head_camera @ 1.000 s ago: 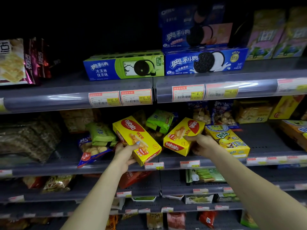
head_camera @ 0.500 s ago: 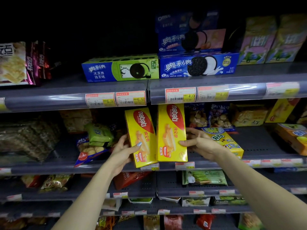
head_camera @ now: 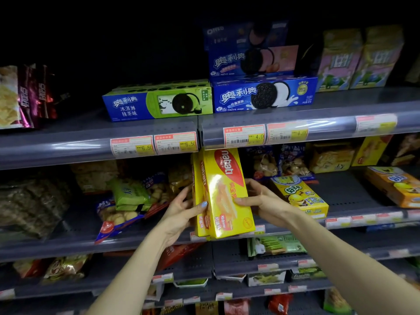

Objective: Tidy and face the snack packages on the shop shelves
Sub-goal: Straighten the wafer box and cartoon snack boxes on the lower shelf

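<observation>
Two yellow Nabati wafer boxes stand on end on the middle shelf (head_camera: 68, 242), pressed together. The front box (head_camera: 229, 185) faces me; the rear box (head_camera: 198, 201) shows only its left edge behind it. My left hand (head_camera: 181, 212) grips the pair from the left, thumb across the front. My right hand (head_camera: 261, 201) grips the front box from the right, thumb on its face and fingers behind. Both boxes lean slightly to the left at the top.
A green snack bag (head_camera: 129, 194) and a biscuit bag (head_camera: 118, 217) lie left of the boxes. A yellow box with cartoon print (head_camera: 300, 196) lies flat to the right. Oreo boxes (head_camera: 263, 96) (head_camera: 156, 103) sit on the shelf above. More packets fill the lower shelves.
The two boxes were tipped up from lying flat to standing on end, then slid together so one now stands behind the other. Both hands closed in on them.
</observation>
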